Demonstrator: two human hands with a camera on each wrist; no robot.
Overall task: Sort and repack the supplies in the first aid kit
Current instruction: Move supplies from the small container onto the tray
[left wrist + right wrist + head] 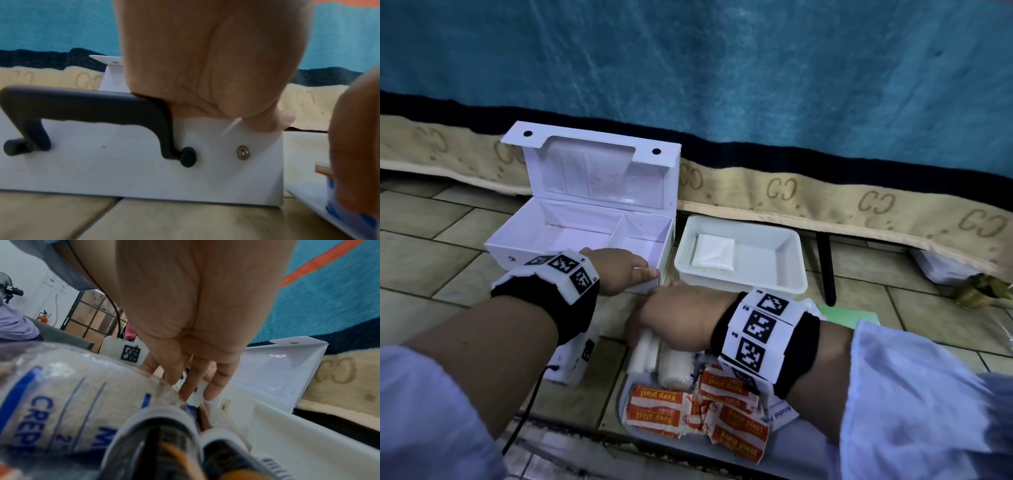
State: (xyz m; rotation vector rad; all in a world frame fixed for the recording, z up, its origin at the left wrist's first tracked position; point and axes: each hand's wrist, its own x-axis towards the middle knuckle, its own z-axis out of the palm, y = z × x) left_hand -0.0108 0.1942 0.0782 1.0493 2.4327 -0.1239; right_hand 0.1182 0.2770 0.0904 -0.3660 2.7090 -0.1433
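Note:
The white first aid box (pixel 517 250) stands open on the tiled floor, both compartments bare, lid upright. My left hand (pixel 619 270) grips its front wall near the right corner, thumb (pixel 267 123) on the outside beside the black handle (pixel 92 105). My right hand (pixel 681 318) reaches left over a tray (pixel 624 394) of supplies: white gauze rolls (pixel 645 353), a crepe bandage (pixel 61 402), several orange plasters (pixel 657 407) and an alcohol pad (pixel 780 414). Its fingers (pixel 213 386) point down to the pile; what they hold, if anything, is hidden.
A white plastic tub (pixel 794 270) with one flat white packet (pixel 714 253) sits right of the box. Behind hangs a blue blanket (pixel 722 68) with a beige border. A black leg (pixel 827 270), green paper (pixel 849 317) and a glass jar (pixel 976 291) lie to the right.

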